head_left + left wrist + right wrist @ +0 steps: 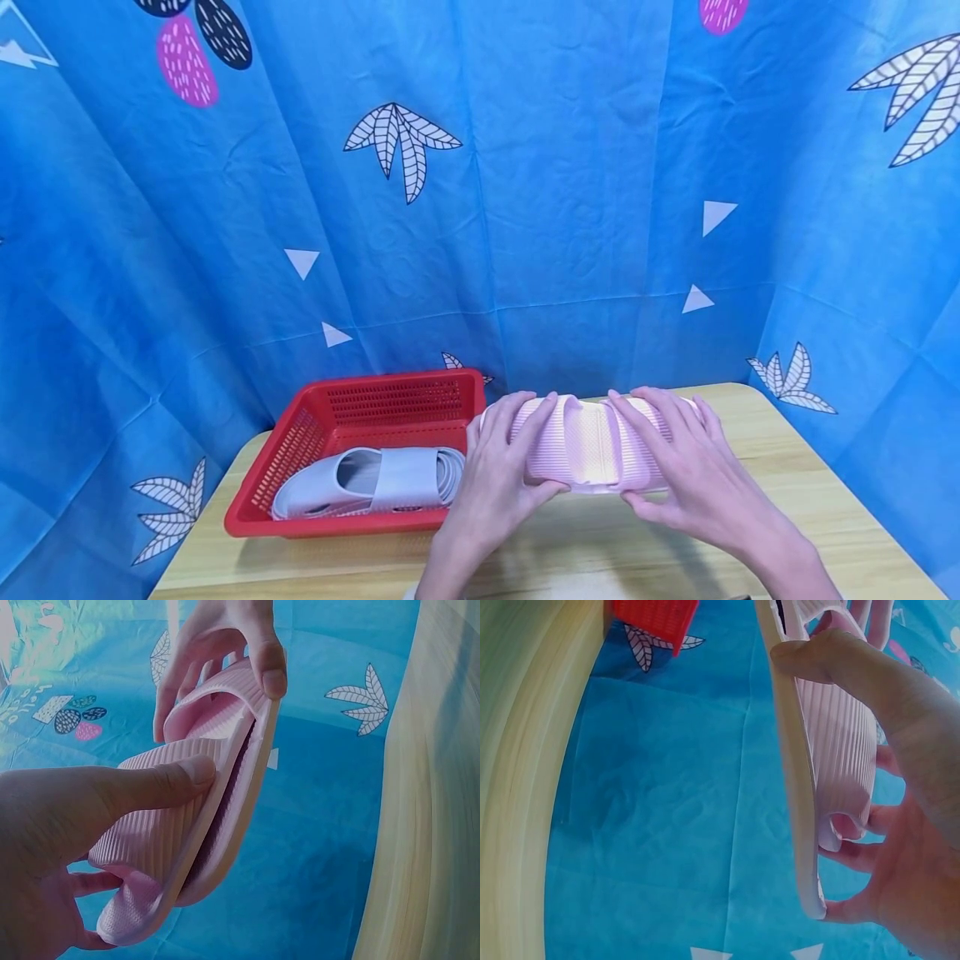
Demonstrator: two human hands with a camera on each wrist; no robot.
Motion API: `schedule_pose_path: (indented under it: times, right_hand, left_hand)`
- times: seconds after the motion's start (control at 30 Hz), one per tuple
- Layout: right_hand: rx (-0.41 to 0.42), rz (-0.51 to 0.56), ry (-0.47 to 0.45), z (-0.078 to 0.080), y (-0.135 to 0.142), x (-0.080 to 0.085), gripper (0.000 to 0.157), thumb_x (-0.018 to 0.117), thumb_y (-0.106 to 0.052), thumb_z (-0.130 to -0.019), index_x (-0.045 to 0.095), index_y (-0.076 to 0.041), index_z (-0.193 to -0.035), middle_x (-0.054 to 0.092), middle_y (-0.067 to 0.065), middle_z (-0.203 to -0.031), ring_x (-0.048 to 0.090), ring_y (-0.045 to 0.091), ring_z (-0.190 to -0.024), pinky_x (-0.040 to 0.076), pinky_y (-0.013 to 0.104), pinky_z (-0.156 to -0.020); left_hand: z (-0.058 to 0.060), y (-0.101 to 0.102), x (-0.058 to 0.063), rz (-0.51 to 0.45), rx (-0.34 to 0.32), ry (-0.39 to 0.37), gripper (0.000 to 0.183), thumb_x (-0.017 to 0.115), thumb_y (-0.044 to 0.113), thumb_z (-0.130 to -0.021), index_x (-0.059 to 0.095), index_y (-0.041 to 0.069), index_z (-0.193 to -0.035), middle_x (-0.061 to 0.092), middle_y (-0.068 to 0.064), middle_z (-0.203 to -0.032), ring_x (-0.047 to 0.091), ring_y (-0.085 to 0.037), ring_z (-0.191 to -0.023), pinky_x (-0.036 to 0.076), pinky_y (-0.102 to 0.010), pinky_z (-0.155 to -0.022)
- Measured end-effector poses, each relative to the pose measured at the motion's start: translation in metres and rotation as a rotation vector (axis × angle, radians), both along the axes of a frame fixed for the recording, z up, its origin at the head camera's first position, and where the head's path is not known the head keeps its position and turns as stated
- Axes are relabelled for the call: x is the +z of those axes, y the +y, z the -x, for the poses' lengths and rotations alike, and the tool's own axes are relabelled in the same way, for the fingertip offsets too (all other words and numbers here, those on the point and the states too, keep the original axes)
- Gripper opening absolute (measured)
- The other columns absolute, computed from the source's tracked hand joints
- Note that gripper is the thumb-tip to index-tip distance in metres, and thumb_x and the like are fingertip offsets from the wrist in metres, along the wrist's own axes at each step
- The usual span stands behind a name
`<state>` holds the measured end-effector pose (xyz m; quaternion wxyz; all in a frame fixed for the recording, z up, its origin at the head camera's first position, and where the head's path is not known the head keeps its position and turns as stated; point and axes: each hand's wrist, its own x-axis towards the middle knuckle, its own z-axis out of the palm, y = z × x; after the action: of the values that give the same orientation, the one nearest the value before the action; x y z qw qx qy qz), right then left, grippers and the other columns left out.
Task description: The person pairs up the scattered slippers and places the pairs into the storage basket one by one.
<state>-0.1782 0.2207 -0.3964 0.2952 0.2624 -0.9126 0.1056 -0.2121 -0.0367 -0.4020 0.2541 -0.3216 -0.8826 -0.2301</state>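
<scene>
A pair of pink ribbed slippers (549, 446) is held up over the table, the two fitted against each other sole to sole or partly overlapping; which exactly I cannot tell. My left hand (491, 471) grips the left end, its thumb (196, 771) pressing the ribbed strap of one slipper in the left wrist view. At the right end my right hand (697, 475) grips the pair, thumb (799, 660) on the sole edge and fingers around the far side. Daylight-like glare washes out the middle of the slippers in the head view.
A red plastic basket (352, 527) with perforated walls stands on the table's left side. Inside it lie pale grey slippers (405, 479), strap upward. The light wooden table (795, 483) backs onto a blue patterned curtain (570, 167).
</scene>
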Motion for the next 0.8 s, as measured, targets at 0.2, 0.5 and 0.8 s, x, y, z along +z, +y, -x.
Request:
schedule_pose_path:
  times: [0.2,0.5,0.8]
  right_hand:
    - [0.009,0.009,0.006,-0.0004,-0.0020,-0.0010,0.107,0.081,-0.051,-0.059,0.031,-0.021,-0.149,0.039,0.009,-0.139,0.034,0.026,-0.127,0.026,0.066,-0.093]
    - [0.005,-0.032,-0.009,0.0009,-0.0021,-0.0023,0.119,0.087,-0.040,-0.050,0.027,-0.021,-0.150,0.038,0.009,-0.140,0.031,0.027,-0.129,0.025,0.063,-0.095]
    - [0.000,-0.039,-0.002,0.0019,0.0004,-0.0029,0.121,0.089,-0.035,-0.047,0.027,-0.017,-0.150,0.040,0.010,-0.137,0.034,0.028,-0.127,0.028,0.055,-0.095]
  left_hand:
    - [0.0005,0.0003,0.0004,-0.012,-0.014,0.014,0.105,0.081,0.052,-0.063,0.021,0.041,-0.148,0.035,0.007,-0.143,0.022,-0.008,-0.134,0.020,-0.041,-0.106]
    - [0.0013,0.0003,-0.0008,-0.037,-0.025,0.003,0.101,0.080,0.051,-0.064,0.024,0.041,-0.148,0.036,0.006,-0.142,0.022,-0.007,-0.134,0.020,-0.043,-0.107]
    - [0.0014,0.0012,-0.0011,-0.028,-0.020,0.007,0.100,0.080,0.052,-0.064,0.026,0.041,-0.147,0.033,0.010,-0.143,0.021,-0.006,-0.134,0.019,-0.043,-0.108]
